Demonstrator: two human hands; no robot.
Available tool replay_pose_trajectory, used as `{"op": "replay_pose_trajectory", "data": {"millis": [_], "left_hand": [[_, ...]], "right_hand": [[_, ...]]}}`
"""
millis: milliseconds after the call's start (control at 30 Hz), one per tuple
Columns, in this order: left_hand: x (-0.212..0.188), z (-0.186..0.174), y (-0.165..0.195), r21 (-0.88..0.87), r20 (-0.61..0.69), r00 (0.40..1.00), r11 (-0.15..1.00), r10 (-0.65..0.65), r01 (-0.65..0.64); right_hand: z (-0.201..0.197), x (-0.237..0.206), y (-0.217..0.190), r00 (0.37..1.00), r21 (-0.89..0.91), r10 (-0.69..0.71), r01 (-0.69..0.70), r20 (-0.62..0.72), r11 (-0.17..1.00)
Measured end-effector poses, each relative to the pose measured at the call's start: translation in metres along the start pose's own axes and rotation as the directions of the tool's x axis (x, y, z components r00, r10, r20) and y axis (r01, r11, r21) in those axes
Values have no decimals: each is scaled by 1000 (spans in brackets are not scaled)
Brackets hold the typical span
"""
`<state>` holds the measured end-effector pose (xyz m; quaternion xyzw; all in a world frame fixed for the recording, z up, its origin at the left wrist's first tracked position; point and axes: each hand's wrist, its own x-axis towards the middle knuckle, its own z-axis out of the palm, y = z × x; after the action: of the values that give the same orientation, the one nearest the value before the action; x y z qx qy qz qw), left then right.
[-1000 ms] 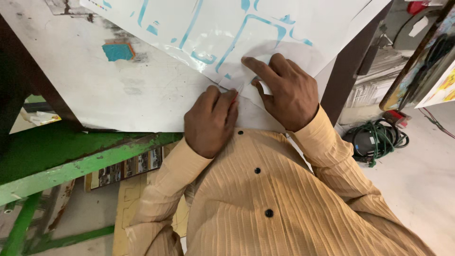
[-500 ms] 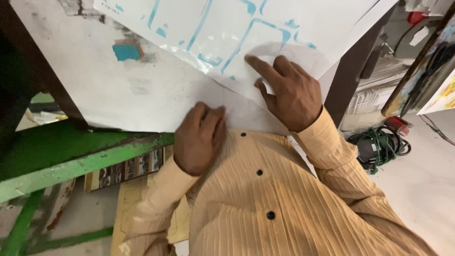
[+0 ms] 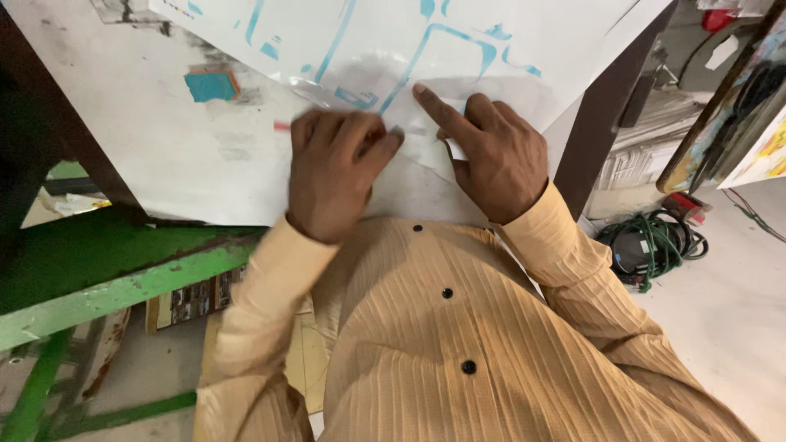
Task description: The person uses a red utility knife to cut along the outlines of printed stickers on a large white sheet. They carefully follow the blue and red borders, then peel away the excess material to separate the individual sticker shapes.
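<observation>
Head view: A person in a tan striped button shirt [image 3: 458,327] leans over a white worktop [image 3: 147,155], both bare hands pressed on a large white sheet [image 3: 573,33] printed with pale blue line shapes. The sheet lies across the far side of the worktop, its near corner reaching toward the worktop's near edge, just in front of the person's chest.

The left hand [image 3: 332,176] lies on the sheet with fingers curled, knuckles up — blurred, so whether it pinches anything underneath cannot be told. The right hand [image 3: 491,151] rests beside it with the index finger stretched out flat onto a blue line and the other fingers folded; it grips nothing, and seems to be pinning the paper so it does not slide. The two hands sit close together, nearly touching.

Near the worktop's left part, a small teal square patch [image 3: 211,84] sticks to the bare surface, apart from the sheet, with a short red mark [image 3: 281,126] nearer the left hand.

Below the worktop's left edge runs a green painted frame [image 3: 106,290]. On the floor to the right lies a coil of green cable [image 3: 655,241], and bright printed boards [image 3: 757,123] lean at the right border.
</observation>
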<state>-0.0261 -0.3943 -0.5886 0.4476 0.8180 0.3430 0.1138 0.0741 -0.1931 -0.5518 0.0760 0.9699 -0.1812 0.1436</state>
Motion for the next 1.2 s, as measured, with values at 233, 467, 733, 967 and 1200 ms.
{"op": "replay_pose_trajectory", "data": {"millis": [233,467,733,967,1200], "left_hand": [[38,9,-38,20,207,929,948,306,-317],[49,0,-46,-137,292,878,926,378,-353],[22,13,-21,-134,238,935,963,262,-235],[-17,8,-16,-204,254,955,974,155,-104],[-36,-15,18,-755,277,960,608,-42,244]], "right_hand": [[2,1,-2,1000,-1,-5,5,-12,1000],[2,-1,-2,1000,17,14,-14,5,1000],[0,0,1,999,52,29,-31,40,998],[1,0,0,1000,25,5,-5,9,1000],[-25,-11,-5,977,517,-212,185,-6,836]]}}
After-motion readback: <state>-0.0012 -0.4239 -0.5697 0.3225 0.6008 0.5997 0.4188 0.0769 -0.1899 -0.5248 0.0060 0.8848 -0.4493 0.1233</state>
